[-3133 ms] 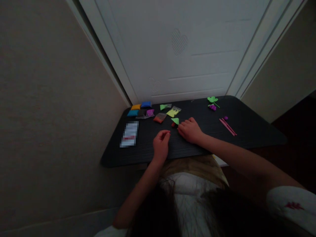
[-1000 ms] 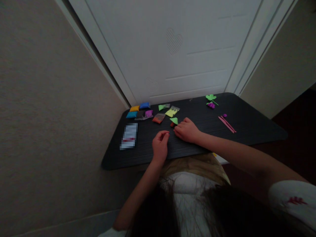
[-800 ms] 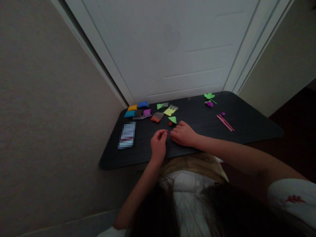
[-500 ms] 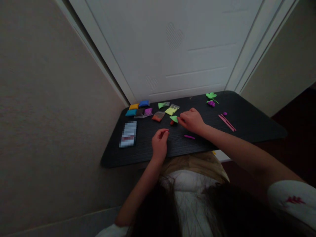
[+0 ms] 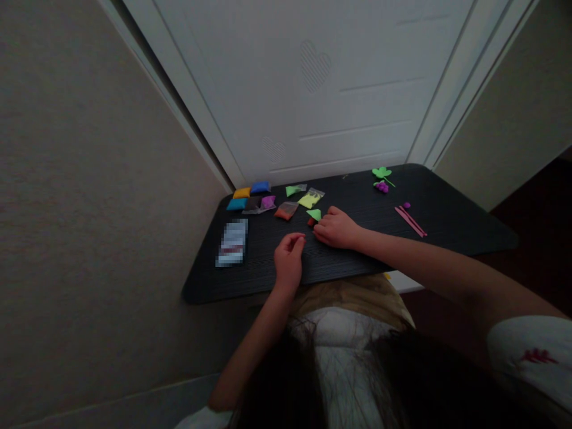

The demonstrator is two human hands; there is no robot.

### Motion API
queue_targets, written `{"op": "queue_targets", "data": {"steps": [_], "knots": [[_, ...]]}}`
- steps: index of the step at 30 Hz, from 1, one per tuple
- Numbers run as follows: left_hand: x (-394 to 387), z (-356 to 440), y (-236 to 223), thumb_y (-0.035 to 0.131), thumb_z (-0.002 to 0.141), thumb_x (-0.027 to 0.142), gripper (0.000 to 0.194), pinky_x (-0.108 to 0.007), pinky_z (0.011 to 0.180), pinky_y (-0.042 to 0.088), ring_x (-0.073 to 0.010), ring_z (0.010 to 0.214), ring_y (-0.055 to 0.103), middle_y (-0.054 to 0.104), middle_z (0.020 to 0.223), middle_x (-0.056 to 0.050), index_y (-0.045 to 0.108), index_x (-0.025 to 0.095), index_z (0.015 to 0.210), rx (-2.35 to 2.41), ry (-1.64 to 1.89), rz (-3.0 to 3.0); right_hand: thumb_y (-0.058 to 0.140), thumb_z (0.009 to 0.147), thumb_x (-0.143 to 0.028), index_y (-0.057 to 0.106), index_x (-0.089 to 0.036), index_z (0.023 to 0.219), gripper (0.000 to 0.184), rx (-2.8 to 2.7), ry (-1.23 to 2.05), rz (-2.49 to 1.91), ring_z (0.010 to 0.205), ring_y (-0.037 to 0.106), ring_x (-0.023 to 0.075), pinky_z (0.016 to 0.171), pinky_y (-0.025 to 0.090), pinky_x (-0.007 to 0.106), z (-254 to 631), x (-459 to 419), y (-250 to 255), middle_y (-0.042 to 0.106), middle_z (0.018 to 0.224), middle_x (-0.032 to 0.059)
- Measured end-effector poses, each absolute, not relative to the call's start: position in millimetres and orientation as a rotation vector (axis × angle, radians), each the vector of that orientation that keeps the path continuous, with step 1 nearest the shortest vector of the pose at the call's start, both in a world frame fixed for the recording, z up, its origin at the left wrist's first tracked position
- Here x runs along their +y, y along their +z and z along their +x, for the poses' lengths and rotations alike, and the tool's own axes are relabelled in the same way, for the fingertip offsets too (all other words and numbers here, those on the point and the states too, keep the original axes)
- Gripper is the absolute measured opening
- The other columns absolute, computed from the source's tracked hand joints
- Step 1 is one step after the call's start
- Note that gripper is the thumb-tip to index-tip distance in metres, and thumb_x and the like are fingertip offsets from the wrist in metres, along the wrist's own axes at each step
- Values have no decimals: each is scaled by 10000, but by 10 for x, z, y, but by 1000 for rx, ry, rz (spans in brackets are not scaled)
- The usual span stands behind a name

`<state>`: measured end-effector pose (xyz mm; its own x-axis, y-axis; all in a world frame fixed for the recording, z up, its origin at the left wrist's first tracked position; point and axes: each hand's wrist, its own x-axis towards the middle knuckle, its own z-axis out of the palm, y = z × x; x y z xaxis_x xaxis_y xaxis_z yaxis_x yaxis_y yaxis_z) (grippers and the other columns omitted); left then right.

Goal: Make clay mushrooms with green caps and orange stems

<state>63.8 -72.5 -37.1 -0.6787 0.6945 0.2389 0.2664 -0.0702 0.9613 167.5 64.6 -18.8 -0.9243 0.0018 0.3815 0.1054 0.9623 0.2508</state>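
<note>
My left hand (image 5: pixel 288 259) is closed in a pinch above the near middle of the dark table (image 5: pixel 263 271). Whatever its fingertips hold, if anything, is too small to make out. Just right of it, my right hand (image 5: pixel 336 228) has its fingers curled and pressed together, low over the table. Its fingertips are beside a small orange-red clay piece (image 5: pixel 311 221) with a flat green clay top (image 5: pixel 314 214). I cannot tell whether they touch it or what they hold.
At the back left lie several clay packets: orange (image 5: pixel 242 193), blue (image 5: pixel 260 187), teal (image 5: pixel 237 204), purple (image 5: pixel 268 202), yellow (image 5: pixel 311 198) and red (image 5: pixel 286 210). A blurred pale packet (image 5: pixel 232 242) lies left. Rightward are pink tools (image 5: pixel 410 221), purple clay berries (image 5: pixel 381 187) and a green leaf (image 5: pixel 382 173).
My right hand has moved down and slightly left, toward the near side of the green-topped piece. The purple stick on the table is out of sight now. My left hand stays put.
</note>
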Motion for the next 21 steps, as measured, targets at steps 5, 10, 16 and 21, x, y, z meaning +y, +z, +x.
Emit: {"op": "queue_targets", "data": {"steps": [5, 10, 16, 21], "knots": [[-727, 638, -357, 531, 726, 285, 158, -239, 623, 416, -124, 680, 542, 613, 759, -21, 615, 172, 798, 1884, 1806, 1034, 366, 832, -297, 581, -166, 756, 262, -2730, -371, 18, 654, 508, 151, 696, 207, 334, 1643, 592, -192, 632, 686, 48], [-726, 638, -364, 527, 736, 293, 158, -239, 633, 412, -121, 683, 538, 607, 755, -15, 612, 177, 803, 1875, 1795, 1051, 358, 832, -272, 580, -153, 781, 257, -2716, -366, -91, 616, 506, 148, 674, 201, 338, 1642, 619, -177, 635, 689, 56], [-726, 640, -363, 529, 739, 280, 145, -237, 640, 408, -122, 698, 538, 609, 765, -14, 613, 180, 803, 1885, 1815, 1057, 383, 821, -307, 574, -158, 736, 257, -2731, -257, 14, 647, 510, 150, 694, 214, 329, 1650, 441, -165, 635, 687, 46], [-722, 634, -382, 536, 734, 285, 145, -238, 629, 406, -121, 681, 533, 603, 752, -13, 614, 181, 795, 1845, 1822, 1046, 358, 845, -336, 547, -159, 658, 320, -2549, -35, -384, 610, 499, 130, 661, 225, 296, 1622, 632, 81, 618, 643, 25]]}}
